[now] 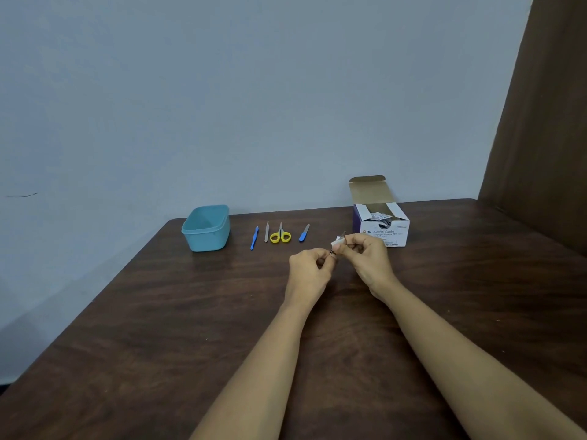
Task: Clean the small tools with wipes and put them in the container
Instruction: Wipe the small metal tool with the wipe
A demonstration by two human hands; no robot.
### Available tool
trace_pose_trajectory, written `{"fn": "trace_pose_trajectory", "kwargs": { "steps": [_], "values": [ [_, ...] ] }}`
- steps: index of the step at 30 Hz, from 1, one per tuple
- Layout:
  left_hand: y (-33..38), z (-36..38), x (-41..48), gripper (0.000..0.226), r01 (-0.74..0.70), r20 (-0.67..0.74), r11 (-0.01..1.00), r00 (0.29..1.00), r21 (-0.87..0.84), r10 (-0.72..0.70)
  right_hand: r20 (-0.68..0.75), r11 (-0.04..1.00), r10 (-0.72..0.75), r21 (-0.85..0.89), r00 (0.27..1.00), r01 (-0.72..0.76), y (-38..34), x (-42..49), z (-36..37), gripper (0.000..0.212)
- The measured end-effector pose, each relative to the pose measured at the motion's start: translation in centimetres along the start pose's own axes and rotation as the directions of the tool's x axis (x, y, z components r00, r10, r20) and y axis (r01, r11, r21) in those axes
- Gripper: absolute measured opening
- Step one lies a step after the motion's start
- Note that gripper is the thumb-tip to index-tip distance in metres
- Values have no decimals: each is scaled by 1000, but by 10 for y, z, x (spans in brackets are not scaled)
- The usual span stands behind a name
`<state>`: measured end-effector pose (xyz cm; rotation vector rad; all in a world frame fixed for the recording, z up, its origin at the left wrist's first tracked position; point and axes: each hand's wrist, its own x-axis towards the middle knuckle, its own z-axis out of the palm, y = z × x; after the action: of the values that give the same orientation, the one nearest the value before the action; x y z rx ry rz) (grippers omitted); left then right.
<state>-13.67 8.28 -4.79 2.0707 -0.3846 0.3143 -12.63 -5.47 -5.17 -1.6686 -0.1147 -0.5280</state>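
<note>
My left hand (309, 265) pinches the near end of a thin metal tool (332, 251), most of it hidden by my fingers. My right hand (365, 254) pinches a small white wipe (336, 241) wrapped around that tool's far part. Both hands hover just above the dark wooden table (222, 328). Farther back lie a blue-handled tool (254, 238), a grey metal file (266, 232), yellow-handled scissors (280, 235) and a second blue-handled tool (304, 232) in a row. A light blue plastic container (206, 228) stands open to their left, and nothing shows inside it.
An open box of alcohol swabs (381, 223) stands at the back right, just behind my right hand, its lid flap up. A pale blue wall runs behind the table, and a brown panel (540, 122) rises at the right. The table's left edge slants away.
</note>
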Motion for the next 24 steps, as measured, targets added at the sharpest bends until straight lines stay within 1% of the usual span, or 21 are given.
{"fn": "trace_pose_trajectory", "kwargs": {
  "steps": [2, 5, 7, 10, 13, 16, 18, 24],
  "values": [
    [0, 0, 0, 23, 0, 8, 1000, 1000, 15, 0, 11, 997, -29, -66, 1000, 29, -2, 0, 0, 20],
    [-2, 1, 1, 25, 1, 8, 1000, 1000, 14, -1, 35, 995, -55, -76, 998, 57, -4, -2, 1, 16],
    [-3, 1, 1, 26, 3, 10, 1000, 1000, 14, -3, 36, 997, -54, -59, 998, 56, -5, -3, 1, 16],
    [-4, 1, 1, 25, 3, 12, 1000, 1000, 12, -3, 15, 999, -36, -31, 999, 37, -3, -2, 0, 22],
    [-4, 1, 1, 24, 2, 19, 1000, 1000, 6, -2, 5, 1000, -5, 7, 1000, 5, -1, -2, -1, 20],
    [-3, 1, 1, 25, 2, 20, 1000, 1000, 7, -2, -10, 993, 29, 119, 1000, -28, -3, -3, -1, 17],
    [-2, 1, 1, 25, 1, 10, 1000, 1000, 8, -1, 7, 986, 39, 164, 999, -39, -3, -3, -1, 14],
    [2, 0, 0, 18, 17, 29, 999, 999, 33, -18, 55, 985, 52, 162, 997, -60, -2, -1, -2, 14]
  ]
}}
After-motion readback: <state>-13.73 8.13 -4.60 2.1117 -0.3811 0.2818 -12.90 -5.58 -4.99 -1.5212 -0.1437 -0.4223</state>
